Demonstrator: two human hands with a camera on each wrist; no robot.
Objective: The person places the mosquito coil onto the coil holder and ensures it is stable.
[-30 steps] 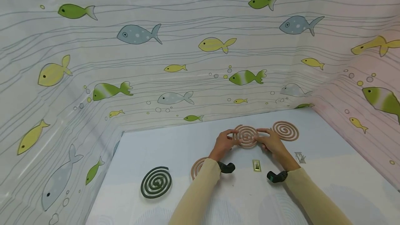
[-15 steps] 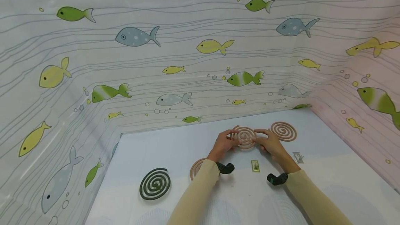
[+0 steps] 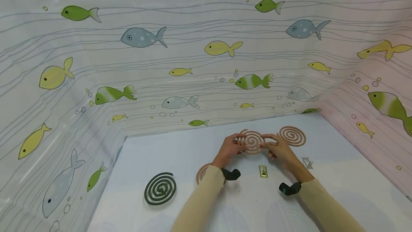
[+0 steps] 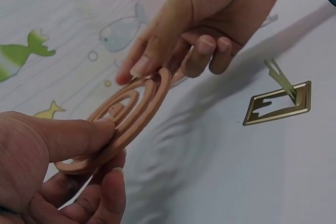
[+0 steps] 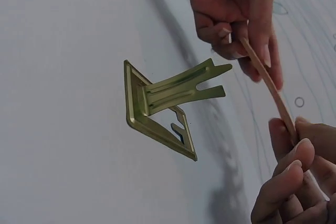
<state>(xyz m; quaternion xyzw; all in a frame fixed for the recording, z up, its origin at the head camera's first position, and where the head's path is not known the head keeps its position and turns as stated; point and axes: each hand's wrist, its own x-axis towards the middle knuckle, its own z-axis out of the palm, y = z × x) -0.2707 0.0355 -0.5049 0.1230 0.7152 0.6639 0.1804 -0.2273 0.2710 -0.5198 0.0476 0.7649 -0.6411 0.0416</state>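
Pale cloth walls (image 3: 145,63) printed with green, yellow and blue-grey fish and wavy lines surround a white tabletop (image 3: 173,146), their right side tinged pink. Over the far part of the tabletop, a person's two hands hold a flat, reddish-brown spiral coil (image 3: 252,141) between them, raised and tilted, with its ringed shadow falling on the white surface. The left hand (image 3: 229,149) pinches one side, thumb across the upper face and fingers beneath; the right hand (image 3: 279,149) pinches the opposite edge between thumb and fingertips, its other fingers curled. From the right wrist the coil shows edge-on as a thin strip. Below the hands lies a small rectangular gold-coloured metal stand (image 3: 263,171), a forked tongue rising at a slant from its cut-out frame. A silver-coloured metal stand (image 3: 307,163) lies to the right of the right forearm. Near the right hand, farther back, rests a second reddish-brown spiral coil (image 3: 292,136); a third brown coil (image 3: 200,174) is partly hidden by the left beige sleeve (image 3: 201,199). A dark green spiral coil (image 3: 160,189) lies farther left, well apart. Both wrists carry black devices (image 3: 231,174).
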